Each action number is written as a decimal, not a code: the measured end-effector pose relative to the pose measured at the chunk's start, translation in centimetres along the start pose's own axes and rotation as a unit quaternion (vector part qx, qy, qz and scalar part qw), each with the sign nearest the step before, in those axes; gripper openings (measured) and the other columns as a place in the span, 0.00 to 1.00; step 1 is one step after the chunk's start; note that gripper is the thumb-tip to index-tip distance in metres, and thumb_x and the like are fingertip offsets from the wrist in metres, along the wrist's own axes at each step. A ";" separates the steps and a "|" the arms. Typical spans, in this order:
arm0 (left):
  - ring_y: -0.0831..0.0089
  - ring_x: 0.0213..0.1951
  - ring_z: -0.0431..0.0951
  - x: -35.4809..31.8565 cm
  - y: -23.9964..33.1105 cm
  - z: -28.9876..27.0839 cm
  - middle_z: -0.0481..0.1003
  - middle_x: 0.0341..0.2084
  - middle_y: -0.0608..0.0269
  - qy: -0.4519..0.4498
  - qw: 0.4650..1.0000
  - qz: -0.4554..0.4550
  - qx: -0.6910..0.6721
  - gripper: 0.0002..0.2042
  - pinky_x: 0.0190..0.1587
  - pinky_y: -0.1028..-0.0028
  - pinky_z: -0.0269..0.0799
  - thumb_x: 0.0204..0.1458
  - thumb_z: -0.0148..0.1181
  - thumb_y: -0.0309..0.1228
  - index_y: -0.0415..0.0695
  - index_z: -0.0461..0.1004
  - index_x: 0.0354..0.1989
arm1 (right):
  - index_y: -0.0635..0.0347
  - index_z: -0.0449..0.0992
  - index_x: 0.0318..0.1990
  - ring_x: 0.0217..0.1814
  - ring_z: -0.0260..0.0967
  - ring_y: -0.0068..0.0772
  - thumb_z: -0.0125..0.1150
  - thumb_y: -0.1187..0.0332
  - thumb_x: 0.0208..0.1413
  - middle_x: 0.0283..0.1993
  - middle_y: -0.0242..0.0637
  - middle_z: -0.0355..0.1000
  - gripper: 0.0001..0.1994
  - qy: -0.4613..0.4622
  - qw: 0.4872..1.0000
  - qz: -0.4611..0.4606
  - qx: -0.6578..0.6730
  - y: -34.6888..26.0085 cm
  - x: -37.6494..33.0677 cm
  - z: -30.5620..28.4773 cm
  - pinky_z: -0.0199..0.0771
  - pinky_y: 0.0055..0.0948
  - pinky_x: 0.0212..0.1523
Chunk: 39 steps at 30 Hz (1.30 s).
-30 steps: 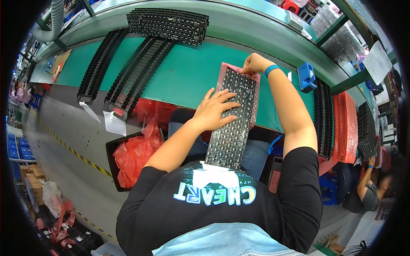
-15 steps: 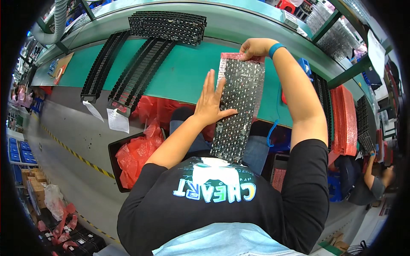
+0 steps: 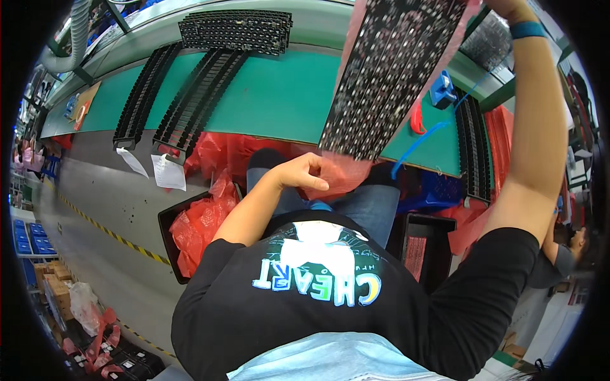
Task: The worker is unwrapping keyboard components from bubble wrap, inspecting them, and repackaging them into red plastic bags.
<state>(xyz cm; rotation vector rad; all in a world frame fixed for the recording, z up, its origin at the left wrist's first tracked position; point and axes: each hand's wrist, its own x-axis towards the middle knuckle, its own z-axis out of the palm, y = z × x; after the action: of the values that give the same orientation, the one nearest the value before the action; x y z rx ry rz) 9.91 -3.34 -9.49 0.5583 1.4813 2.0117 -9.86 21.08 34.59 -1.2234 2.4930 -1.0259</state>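
A long dark circuit board panel (image 3: 394, 79) dotted with light components is raised at a slant over the bench's front edge. A pinkish translucent bubble bag (image 3: 346, 174) surrounds it and extends past its lower end. At the upper right, my right hand (image 3: 508, 9) is closed at the bag's top corner; its fingers are partly cut off by the picture's edge. Below the panel, my left hand (image 3: 300, 174) curls its thumb and fingers round the loose lower end of the bag, above my lap.
Two black slotted racks (image 3: 197, 101) (image 3: 146, 95) lie on the green bench (image 3: 273, 95), and stacked black panels (image 3: 235, 32) stand behind. A black bin (image 3: 166, 235) of red bags is at left, another bin (image 3: 438, 222) at right. A blue cord (image 3: 422, 136) hangs nearby.
My right arm has swung up and right, lifting the bagged panel off my lap. My left hand has gone from lying flat on the panel to gripping the bag's lower end.
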 end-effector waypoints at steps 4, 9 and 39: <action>0.74 0.38 0.79 0.9 -0.1 2.7 0.81 0.39 0.61 0.033 0.996 0.064 0.048 0.18 0.44 0.80 0.74 0.48 0.70 0.29 0.38 0.78 0.48 | 0.60 0.77 0.38 0.27 0.67 0.15 0.62 0.77 0.57 0.32 0.28 0.75 0.03 0.155 0.986 0.015 -0.058 -2.9 -4.9 -1.5 0.68 0.11 0.28; 0.76 0.36 0.78 1.8 -3.9 3.7 0.82 0.36 0.62 0.178 0.979 0.040 0.087 0.11 0.41 0.81 0.74 0.52 0.66 0.25 0.37 0.80 0.44 | 0.61 0.76 0.37 0.25 0.67 0.15 0.61 0.78 0.57 0.31 0.28 0.75 0.03 0.136 0.990 -0.009 -0.022 -2.7 -6.2 -2.0 0.67 0.11 0.27; 0.79 0.25 0.76 0.6 0.6 4.9 0.79 0.28 0.64 0.322 0.931 0.000 -0.172 0.07 0.29 0.82 0.75 0.57 0.63 0.27 0.39 0.77 0.40 | 0.54 0.80 0.43 0.21 0.65 0.34 0.62 0.75 0.51 0.27 0.34 0.73 0.11 0.390 0.720 -0.256 -0.514 6.8 -6.9 11.1 0.68 0.31 0.24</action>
<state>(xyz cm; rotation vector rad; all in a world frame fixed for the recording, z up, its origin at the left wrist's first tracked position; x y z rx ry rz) 12.42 0.45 -7.42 -0.2832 1.3968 2.5158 -4.85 23.55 20.90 -2.2162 3.7246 -0.0049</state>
